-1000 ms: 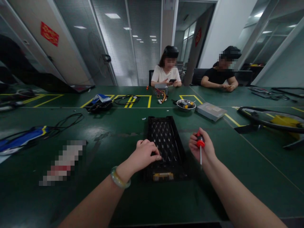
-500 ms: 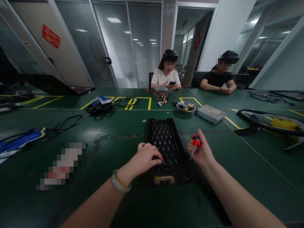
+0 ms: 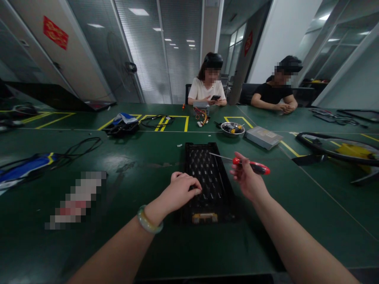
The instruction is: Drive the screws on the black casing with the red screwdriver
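Observation:
A long black panel [image 3: 207, 173] with rows of small shiny slots lies lengthwise on the green table in front of me. At its near end sits a yellowish connector part [image 3: 205, 218]. My left hand [image 3: 184, 192] rests over the panel's left side, thumb and forefinger bent close together; anything between them is hidden or too small to make out. To the right of the panel, my right hand [image 3: 248, 179] grips a red and black screwdriver [image 3: 257, 167] by the front of its handle. Its thin shaft points left across the panel's far part.
Beyond the panel are a metal bowl [image 3: 233, 129] of small parts, a grey metal box [image 3: 263, 137] and a power supply with wires [image 3: 201, 112]. Blue items and cables [image 3: 32, 167] lie left, a black-rimmed frame [image 3: 340, 148] right. Two people sit across the table.
The screwdriver has turned in my right hand from pointing down toward me to lying nearly level, its tip to the left. My left hand has stayed by the panel.

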### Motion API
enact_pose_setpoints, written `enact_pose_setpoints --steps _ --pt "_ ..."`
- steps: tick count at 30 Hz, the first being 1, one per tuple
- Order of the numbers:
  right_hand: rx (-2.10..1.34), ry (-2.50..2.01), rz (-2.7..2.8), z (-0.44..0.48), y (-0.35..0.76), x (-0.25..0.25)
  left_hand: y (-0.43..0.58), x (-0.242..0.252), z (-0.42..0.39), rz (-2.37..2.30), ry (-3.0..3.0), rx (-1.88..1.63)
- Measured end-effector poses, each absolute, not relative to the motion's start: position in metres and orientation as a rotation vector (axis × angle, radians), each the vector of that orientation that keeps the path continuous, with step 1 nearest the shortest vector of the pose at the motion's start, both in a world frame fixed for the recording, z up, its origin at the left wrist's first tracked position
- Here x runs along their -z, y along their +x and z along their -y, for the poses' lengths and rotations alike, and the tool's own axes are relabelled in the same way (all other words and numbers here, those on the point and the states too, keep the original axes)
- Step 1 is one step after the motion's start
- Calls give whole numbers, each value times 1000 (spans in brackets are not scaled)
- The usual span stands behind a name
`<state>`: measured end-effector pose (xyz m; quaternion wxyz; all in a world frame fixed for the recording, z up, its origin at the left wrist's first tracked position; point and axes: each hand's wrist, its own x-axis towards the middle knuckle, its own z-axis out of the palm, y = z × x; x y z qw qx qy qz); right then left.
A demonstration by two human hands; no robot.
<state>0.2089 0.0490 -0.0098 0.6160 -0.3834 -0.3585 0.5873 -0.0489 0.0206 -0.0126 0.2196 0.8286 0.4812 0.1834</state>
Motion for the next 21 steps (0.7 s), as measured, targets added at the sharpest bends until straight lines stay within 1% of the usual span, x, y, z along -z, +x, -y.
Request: enact_pose_setpoints --steps 5,9,14,21 --pt "-1192 -910 1487 -29 199 8 -46 0 -15 -1339 2118 -661" --pt "-1017 -746 1797 -17 188 6 -40 -8 -8 -1095 1836 -832" --pt "-881 -704 1866 -14 185 3 -32 -4 -4 -908 1592 -899" --pt "-1009 -660 1765 -15 185 8 -29 2 -6 -904 1539 -901"
